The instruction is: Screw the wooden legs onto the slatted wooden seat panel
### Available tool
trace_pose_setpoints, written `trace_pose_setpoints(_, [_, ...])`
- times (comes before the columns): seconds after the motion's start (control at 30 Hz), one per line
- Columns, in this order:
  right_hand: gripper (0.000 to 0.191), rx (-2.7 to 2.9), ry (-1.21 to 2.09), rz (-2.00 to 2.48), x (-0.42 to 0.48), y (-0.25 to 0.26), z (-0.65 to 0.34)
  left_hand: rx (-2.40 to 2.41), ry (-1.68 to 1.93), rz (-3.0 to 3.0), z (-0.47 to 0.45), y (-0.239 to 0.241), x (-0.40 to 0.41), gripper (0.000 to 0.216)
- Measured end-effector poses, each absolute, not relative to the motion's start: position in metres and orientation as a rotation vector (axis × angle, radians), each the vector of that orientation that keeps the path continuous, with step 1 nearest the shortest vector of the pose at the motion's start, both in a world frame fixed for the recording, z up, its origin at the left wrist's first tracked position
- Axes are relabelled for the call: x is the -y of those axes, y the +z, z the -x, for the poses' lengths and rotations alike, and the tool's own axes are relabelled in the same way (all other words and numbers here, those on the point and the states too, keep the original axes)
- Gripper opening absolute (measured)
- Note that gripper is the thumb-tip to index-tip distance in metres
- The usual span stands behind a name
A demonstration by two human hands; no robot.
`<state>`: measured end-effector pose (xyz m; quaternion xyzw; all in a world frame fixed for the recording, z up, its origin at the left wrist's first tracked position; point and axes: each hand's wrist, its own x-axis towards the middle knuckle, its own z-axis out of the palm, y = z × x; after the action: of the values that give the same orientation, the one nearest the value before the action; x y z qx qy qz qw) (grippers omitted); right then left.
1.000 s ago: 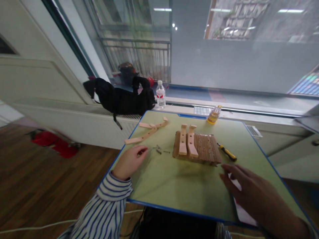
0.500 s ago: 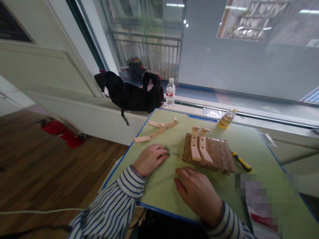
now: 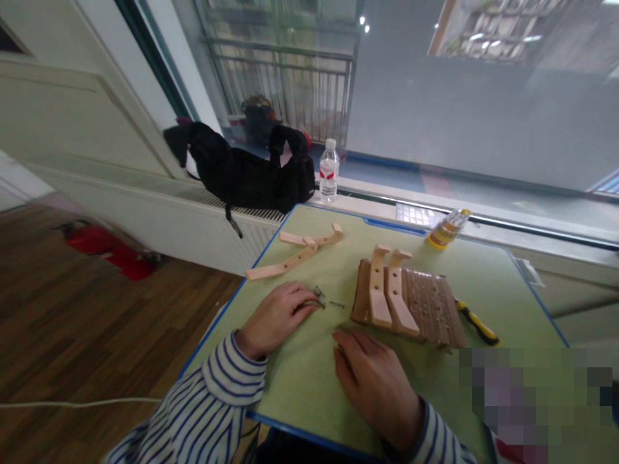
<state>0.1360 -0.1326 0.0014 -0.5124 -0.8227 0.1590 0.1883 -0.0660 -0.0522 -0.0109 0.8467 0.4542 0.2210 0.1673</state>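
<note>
My left hand (image 3: 276, 317) is at the small pile of screws (image 3: 319, 293), its thumb and fingertips pinched on a screw. A single loose screw (image 3: 337, 304) lies just right of the pile. My right hand (image 3: 377, 380) rests on the table in front of the brown corrugated block (image 3: 430, 303), fingers curled and thumb close to the index finger. Whatever is between them, if anything, is hidden. Two bent wooden pieces with holes, a left one (image 3: 378, 290) and a right one (image 3: 397, 290), lie side by side on the block.
Two more bent wooden pieces (image 3: 285, 263) lie at the table's far left. A yellow-and-black screwdriver (image 3: 478, 324) sits right of the block. A glue bottle (image 3: 447, 229) is near the back edge. On the sill stand a water bottle (image 3: 329, 173) and a black bag (image 3: 261, 174).
My left hand's thumb and fingers have drawn together at the screws. My right hand's thumb and index finger are closer together. The view has shifted slightly; the wooden pieces lie as before.
</note>
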Motion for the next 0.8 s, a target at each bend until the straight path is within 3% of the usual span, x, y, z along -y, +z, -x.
trace_pose_setpoints(0.6, [0.027, 2.306, 0.437, 1.498, 0.135, 0.002, -0.137, -1.249, 0.472, -2.440, 0.064, -0.004, 0.053, 0.024])
trace_pose_setpoints(0.8, [0.025, 2.133, 0.474, 1.486, 0.133, 0.001, -0.140, -1.080, 0.607, -2.257, 0.058, -0.001, 0.062, 0.022])
